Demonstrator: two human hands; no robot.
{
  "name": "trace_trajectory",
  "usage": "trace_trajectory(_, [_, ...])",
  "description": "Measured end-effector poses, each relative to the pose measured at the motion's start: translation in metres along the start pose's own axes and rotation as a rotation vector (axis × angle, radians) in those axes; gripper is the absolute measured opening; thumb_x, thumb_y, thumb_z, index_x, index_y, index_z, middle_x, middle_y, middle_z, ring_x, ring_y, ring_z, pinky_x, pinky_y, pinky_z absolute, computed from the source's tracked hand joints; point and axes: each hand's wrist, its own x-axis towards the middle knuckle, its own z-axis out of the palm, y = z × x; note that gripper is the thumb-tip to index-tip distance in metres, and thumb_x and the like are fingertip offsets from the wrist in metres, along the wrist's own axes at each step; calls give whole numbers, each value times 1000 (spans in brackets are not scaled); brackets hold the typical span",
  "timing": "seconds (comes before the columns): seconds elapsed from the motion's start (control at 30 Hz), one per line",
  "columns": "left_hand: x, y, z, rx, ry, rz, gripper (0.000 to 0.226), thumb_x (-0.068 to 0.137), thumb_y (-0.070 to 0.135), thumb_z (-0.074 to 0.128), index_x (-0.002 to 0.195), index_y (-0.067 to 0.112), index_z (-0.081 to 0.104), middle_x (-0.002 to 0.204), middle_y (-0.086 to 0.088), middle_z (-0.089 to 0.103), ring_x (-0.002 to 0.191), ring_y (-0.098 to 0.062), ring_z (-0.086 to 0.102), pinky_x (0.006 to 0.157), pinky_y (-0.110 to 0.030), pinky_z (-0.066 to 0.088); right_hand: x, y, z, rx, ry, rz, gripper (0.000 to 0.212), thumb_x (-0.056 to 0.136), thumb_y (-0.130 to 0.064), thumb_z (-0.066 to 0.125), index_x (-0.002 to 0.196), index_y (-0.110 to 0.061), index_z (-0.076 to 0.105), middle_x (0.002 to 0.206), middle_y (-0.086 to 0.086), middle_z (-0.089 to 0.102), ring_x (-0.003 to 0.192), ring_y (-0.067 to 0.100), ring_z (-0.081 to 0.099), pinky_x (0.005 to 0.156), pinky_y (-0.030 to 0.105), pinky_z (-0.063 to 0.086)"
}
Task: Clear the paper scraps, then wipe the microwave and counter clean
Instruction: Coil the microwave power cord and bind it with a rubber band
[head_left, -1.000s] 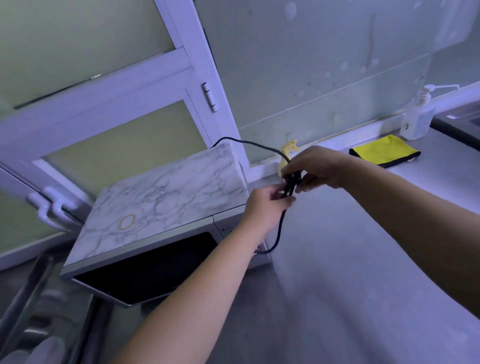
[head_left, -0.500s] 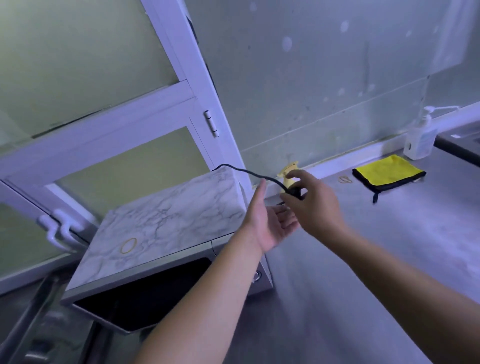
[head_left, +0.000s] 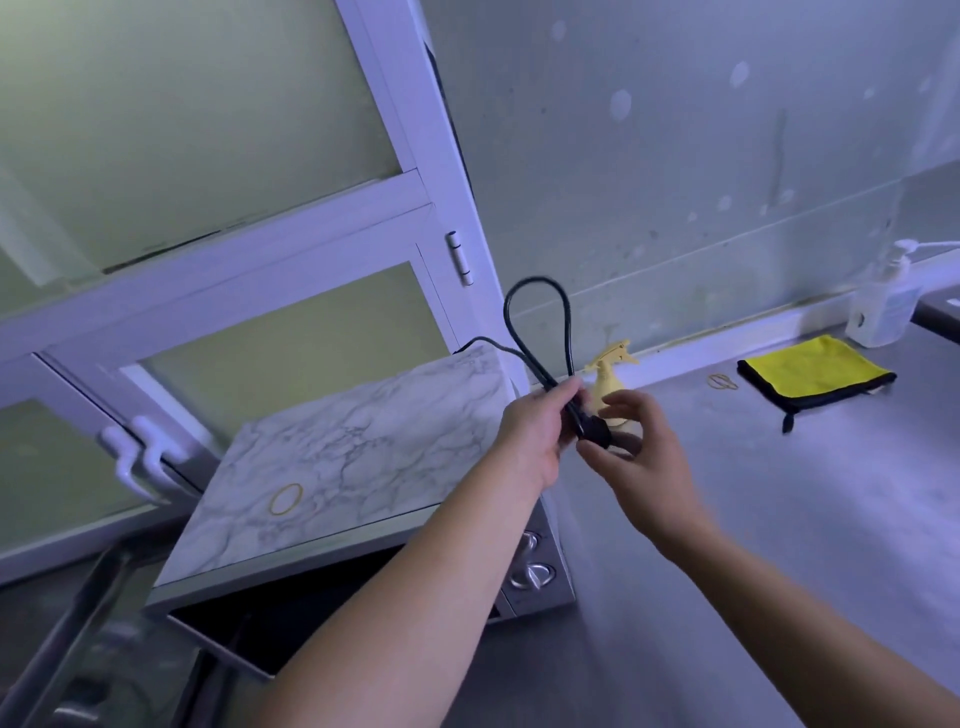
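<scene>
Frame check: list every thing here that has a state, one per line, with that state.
Black power cord: unplugged, folded into a loop, plug end hanging free.
Left hand: grips the cord below the loop.
Right hand: open beside the plug.
Marble-topped microwave: door closed.
Yellow cloth: folded flat on the grey counter.
Yellow spray bottle: upright.

Two bare forearms come up into view beside the microwave (head_left: 353, 467), with no sleeve, watch, band or glove showing anywhere along them. The left hand (head_left: 535, 441), the one nearer the microwave, has no ring on it and short, plain fingernails. The right hand (head_left: 639, 457), on the side away from the microwave, is just as unadorned, though its fingers are slightly blurred, so finer detail there can't be told.
</scene>
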Motion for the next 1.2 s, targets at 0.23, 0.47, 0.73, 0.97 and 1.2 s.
trace_trajectory(0.23, [1, 2, -19, 105, 66, 51, 11, 89, 20, 71, 80, 14, 70, 81, -7, 68, 75, -21, 61, 70, -25, 49, 36, -39, 13, -113, -359, 266, 16, 87, -6, 69, 94, 8, 67, 69, 15, 59, 68, 23, 51, 68, 34, 42])
trace_trajectory(0.47, [-9, 14, -66, 315, 14, 102, 26, 88, 42, 69, 81, 16, 71, 65, 6, 64, 58, -13, 57, 61, -14, 49, 32, -40, 41, -63, -474, 311, 17, 93, -15, 65, 90, 1, 71, 81, 10, 68, 64, 15, 57, 59, 18, 47])
trace_trajectory(0.73, [-25, 35, -261, 888, 539, 349, 14, 87, 26, 69, 80, 17, 76, 82, -1, 75, 81, -16, 67, 72, -31, 50, 26, -29, 39, -15, -450, 410, 18, 94, -13, 62, 95, 0, 73, 90, 10, 74, 69, 15, 61, 66, 24, 46])
trace_trajectory(0.97, [-23, 32, -366, 856, 652, 134, 8, 80, 19, 80, 80, 11, 76, 88, -9, 74, 87, -25, 66, 81, -34, 50, 14, -22, 31, -4, -450, 534, 21, 98, -16, 55, 99, -5, 72, 99, 9, 72, 78, 17, 60, 77, 29, 44])
trace_trajectory(1.2, [-10, 38, -364, 1124, 612, 26, 12, 86, 10, 63, 78, 4, 70, 85, -15, 69, 87, -31, 65, 73, -32, 48, 14, -34, 25, 319, -455, 850, 24, 83, -20, 62, 104, -9, 68, 110, 10, 69, 98, 24, 64, 91, 39, 45])
